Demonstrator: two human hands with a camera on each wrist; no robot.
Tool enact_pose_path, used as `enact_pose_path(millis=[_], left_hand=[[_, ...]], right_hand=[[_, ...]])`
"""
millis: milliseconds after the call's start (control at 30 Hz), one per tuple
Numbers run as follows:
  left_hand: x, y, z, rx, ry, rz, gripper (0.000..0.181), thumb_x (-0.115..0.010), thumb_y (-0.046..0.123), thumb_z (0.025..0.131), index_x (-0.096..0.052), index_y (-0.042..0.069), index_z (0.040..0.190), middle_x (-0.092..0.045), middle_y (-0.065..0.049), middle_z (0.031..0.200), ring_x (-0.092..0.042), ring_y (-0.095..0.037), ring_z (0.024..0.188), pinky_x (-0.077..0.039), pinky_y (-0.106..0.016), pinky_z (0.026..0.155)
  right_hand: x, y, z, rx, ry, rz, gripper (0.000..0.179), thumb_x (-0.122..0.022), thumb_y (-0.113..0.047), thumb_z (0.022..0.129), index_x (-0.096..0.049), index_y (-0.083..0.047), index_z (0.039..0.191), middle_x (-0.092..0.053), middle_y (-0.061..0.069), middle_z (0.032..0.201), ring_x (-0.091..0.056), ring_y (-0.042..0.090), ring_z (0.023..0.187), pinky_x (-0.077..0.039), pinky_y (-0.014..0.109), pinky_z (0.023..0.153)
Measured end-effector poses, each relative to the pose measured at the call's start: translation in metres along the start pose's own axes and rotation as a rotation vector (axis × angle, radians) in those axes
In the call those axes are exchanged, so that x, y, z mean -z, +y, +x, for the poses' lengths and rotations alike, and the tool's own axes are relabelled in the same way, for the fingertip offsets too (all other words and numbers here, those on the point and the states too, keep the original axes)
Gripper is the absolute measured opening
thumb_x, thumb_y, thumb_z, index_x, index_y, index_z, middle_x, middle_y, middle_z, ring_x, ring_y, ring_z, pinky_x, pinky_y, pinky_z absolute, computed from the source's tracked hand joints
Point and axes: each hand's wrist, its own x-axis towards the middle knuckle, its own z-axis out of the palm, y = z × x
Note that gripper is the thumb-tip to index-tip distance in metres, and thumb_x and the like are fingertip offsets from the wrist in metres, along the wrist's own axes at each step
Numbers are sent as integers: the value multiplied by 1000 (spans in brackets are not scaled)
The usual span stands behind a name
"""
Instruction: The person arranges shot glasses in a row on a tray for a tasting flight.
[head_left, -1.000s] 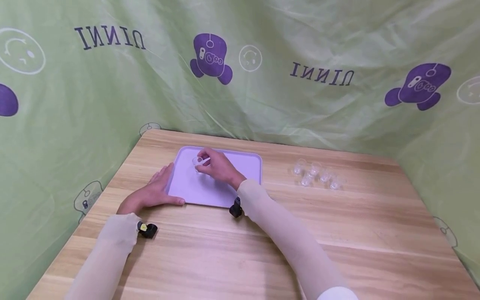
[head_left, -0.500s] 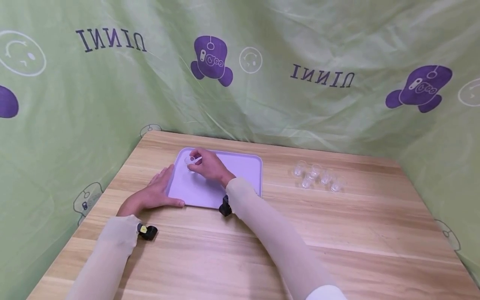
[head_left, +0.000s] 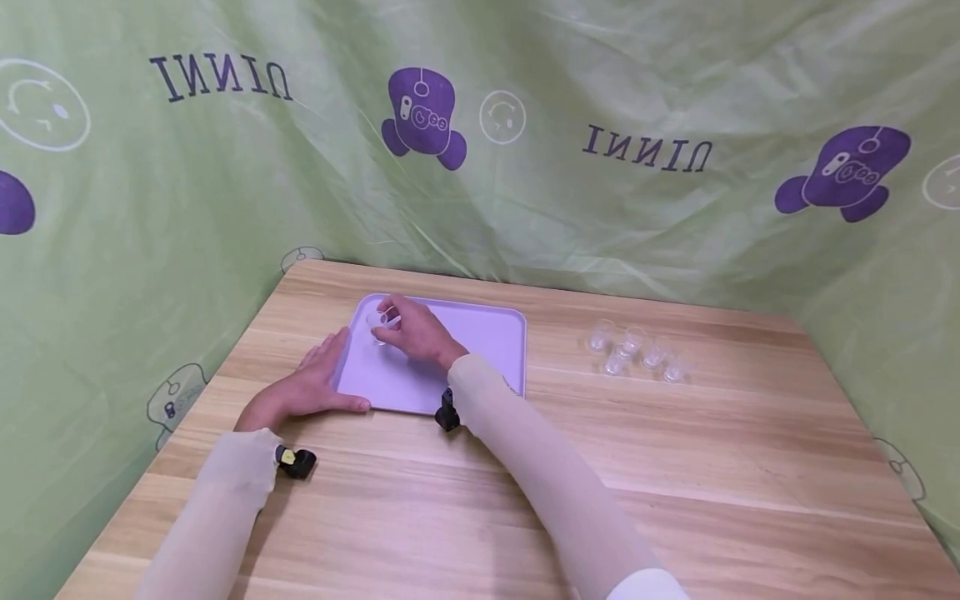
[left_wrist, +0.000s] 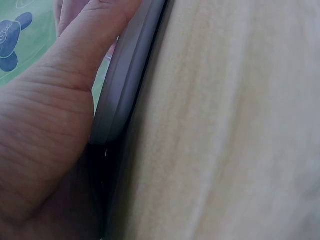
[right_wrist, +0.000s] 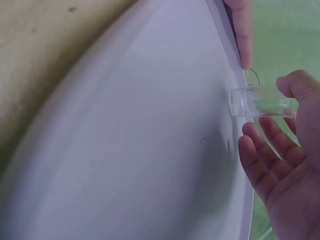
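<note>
A lilac tray [head_left: 487, 337] lies on the wooden table. Over its back left part, my right hand [head_left: 422, 333] pinches a small clear cup [head_left: 372, 322] between thumb and fingers. The right wrist view shows the cup [right_wrist: 264, 102] with its thick base right at the tray surface and the thumb on the side near its mouth. My left hand [head_left: 309, 390] rests against the tray's left edge, fingers stretched along it and thumb at the front left corner. In the left wrist view the left thumb [left_wrist: 75, 60] lies along the tray's rim [left_wrist: 120, 95].
Several more clear cups [head_left: 632, 342] stand in a loose group on the table [head_left: 712, 433], right of the tray. A green printed curtain [head_left: 525, 208] hangs behind the table and along both sides.
My right hand has carried the clear cup a little left across the tray, then nearly stopped in the last half second. The left hand and the other cups stay in place.
</note>
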Motion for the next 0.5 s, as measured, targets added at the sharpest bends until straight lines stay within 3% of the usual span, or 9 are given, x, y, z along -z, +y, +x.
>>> enact_pose_path(millis=[500], left_hand=[[1, -3, 2, -9, -5, 12, 139, -86, 53, 79, 10, -6, 160, 5, -30, 167, 8, -46, 153, 3, -62, 121]], right_hand=[[2, 1, 2, 20, -39, -130, 35, -71, -23, 99, -56, -13, 130, -69, 8, 120, -65, 15, 103, -50, 25, 83]])
